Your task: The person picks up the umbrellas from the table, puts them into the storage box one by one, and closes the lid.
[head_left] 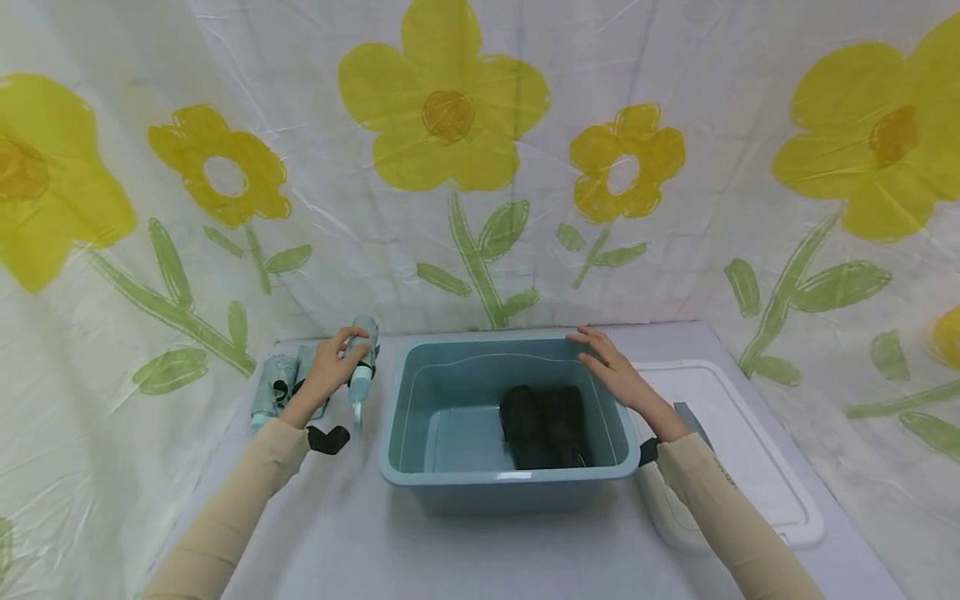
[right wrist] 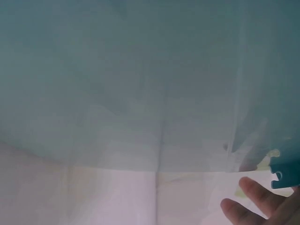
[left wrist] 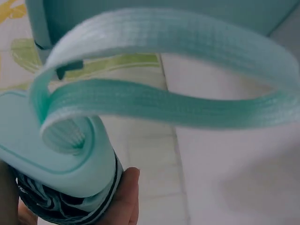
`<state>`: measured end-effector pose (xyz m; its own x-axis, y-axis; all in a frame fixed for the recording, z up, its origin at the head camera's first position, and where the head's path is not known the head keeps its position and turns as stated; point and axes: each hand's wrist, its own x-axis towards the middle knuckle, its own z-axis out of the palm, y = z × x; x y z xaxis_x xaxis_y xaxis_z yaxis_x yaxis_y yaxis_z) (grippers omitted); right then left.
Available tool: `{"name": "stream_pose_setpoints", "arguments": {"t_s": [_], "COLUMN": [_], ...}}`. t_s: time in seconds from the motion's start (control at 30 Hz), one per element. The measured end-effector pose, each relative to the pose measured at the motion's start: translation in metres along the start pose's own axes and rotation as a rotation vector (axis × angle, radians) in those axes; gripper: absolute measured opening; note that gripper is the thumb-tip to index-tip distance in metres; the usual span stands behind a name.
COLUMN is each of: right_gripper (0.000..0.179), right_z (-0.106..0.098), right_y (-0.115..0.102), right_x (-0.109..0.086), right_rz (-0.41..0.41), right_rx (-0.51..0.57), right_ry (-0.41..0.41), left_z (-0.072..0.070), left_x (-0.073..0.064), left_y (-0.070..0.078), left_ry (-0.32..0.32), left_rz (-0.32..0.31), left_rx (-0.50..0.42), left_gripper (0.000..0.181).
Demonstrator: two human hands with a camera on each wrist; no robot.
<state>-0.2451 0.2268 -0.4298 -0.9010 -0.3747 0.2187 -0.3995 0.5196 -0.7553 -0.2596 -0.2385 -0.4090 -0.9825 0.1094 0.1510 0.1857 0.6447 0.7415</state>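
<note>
My left hand (head_left: 327, 371) grips a rolled light-teal folding umbrella (head_left: 361, 381) left of the blue-grey bin (head_left: 495, 478). In the left wrist view, its pale end cap (left wrist: 70, 164) and looped wrist strap (left wrist: 140, 101) show above dark-edged folded fabric. Two more rolled teal umbrellas (head_left: 272, 385) lie beside that hand, partly hidden by it. Inside the bin, on its right side, lie two black rolled bundles (head_left: 528, 429), their kind too dark to tell. My right hand (head_left: 617, 379) is at the bin's back right rim, fingers spread; the right wrist view shows fingertips (right wrist: 248, 187) near the bin wall.
A white lid (head_left: 757, 442) lies flat right of the bin, partly under the right forearm, with a grey strip (head_left: 692, 421) on it. A flowered curtain (head_left: 450, 267) hangs close behind the table (head_left: 330, 533) and along both sides.
</note>
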Motion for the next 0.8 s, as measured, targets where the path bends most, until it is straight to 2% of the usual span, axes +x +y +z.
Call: {"name": "stream_pose_setpoints", "arguments": {"t_s": [0.17,0.27,0.5,0.67,0.8], "right_gripper": [0.040,0.040,0.040,0.040,0.040], "right_z": [0.000,0.000,0.000,0.000,0.000], "right_y": [-0.001,0.000,0.001,0.002,0.001], "right_x": [0.000,0.000,0.000,0.000,0.001], "right_rz": [0.001,0.000,-0.003,0.002,0.003], "right_rx": [0.000,-0.005,0.010,0.004,-0.003], "right_ry": [-0.002,-0.003,-0.001,-0.003,-0.006], "left_z": [-0.003,-0.005,-0.006,-0.008,-0.012], "left_x": [-0.003,-0.005,-0.009,-0.014,-0.019], "left_y": [0.012,0.021,0.042,0.058,0.078], "left_ry": [-0.010,-0.026,-0.100,-0.144,-0.171], "left_rz": [0.036,0.037,-0.031,-0.034,-0.029], "left_rx": [-0.030,-0.061,-0.149,-0.212,-0.248], "left_gripper": [0.037,0.038,0.044,0.045,0.042]}}
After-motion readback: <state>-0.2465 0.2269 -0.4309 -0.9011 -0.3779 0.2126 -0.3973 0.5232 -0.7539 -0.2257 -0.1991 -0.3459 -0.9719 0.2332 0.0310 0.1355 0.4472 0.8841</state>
